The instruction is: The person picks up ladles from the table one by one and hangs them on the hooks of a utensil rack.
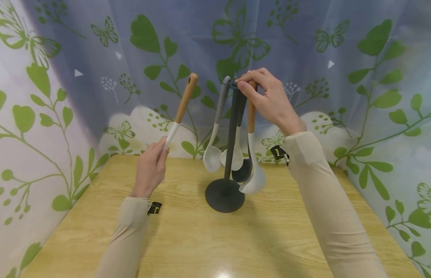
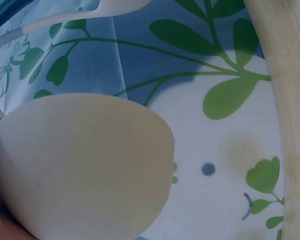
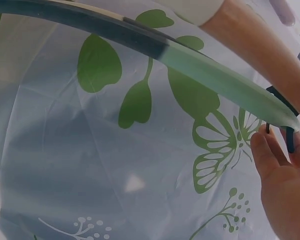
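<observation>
My left hand (image 1: 151,168) grips the white shaft of a utensil with a wooden handle (image 1: 186,98), handle end pointing up. Its broad, rounded white head (image 2: 85,165) fills much of the left wrist view; the hand hides it in the head view. With bent fingers, my right hand (image 1: 271,96) holds the top of a dark utensil stand (image 1: 230,143). Beside those fingers hangs a white ladle (image 1: 255,179) with a wooden handle. A grey-handled white ladle (image 1: 212,158), another white-headed utensil (image 1: 237,159) and a dark-headed one (image 1: 242,172) hang from the stand too.
The stand's round base (image 1: 224,196) rests on a wooden table (image 1: 187,231). Behind the table and along its sides hangs a curtain (image 1: 187,23) printed with leaves and butterflies. A black strap device (image 1: 154,208) sits at the left wrist, another (image 1: 279,153) at the right.
</observation>
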Demonstrator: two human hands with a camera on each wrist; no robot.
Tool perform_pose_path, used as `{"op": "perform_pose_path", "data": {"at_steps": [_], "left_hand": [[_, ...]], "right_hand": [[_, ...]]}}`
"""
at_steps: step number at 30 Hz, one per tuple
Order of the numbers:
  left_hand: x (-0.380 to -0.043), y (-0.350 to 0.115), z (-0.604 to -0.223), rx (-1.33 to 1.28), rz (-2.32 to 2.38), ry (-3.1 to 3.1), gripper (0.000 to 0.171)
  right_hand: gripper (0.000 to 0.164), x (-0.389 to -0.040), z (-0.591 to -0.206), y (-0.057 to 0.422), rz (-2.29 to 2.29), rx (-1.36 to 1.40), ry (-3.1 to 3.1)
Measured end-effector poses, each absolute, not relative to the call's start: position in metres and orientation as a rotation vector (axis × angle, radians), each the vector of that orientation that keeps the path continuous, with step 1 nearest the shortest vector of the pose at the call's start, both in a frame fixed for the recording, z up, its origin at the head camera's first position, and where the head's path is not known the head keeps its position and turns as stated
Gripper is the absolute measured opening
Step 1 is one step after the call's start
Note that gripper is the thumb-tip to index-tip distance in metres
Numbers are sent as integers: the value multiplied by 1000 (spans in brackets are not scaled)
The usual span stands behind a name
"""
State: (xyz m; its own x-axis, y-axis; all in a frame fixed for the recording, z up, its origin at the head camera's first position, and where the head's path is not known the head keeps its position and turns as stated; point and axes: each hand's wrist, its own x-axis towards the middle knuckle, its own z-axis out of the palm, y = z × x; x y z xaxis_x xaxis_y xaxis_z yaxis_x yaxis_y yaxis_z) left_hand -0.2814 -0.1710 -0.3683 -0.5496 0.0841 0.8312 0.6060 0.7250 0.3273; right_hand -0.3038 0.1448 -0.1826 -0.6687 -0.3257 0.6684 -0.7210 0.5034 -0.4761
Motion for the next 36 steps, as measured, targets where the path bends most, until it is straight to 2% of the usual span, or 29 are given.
{"op": "perform_pose_path", "data": {"at_steps": [21, 30, 36], "left_hand": [[-282, -151, -367, -676, -827, -1977, 25], [-280, -142, -368, -687, -814, -2036, 31], [-282, -135, -363, -711, -794, -2015, 29]], "right_hand": [[36, -305, -185, 142, 1026, 852, -2234], [37, -305, -186, 142, 1007, 848, -2228], [36, -304, -185, 143, 1000, 849, -2219]]}}
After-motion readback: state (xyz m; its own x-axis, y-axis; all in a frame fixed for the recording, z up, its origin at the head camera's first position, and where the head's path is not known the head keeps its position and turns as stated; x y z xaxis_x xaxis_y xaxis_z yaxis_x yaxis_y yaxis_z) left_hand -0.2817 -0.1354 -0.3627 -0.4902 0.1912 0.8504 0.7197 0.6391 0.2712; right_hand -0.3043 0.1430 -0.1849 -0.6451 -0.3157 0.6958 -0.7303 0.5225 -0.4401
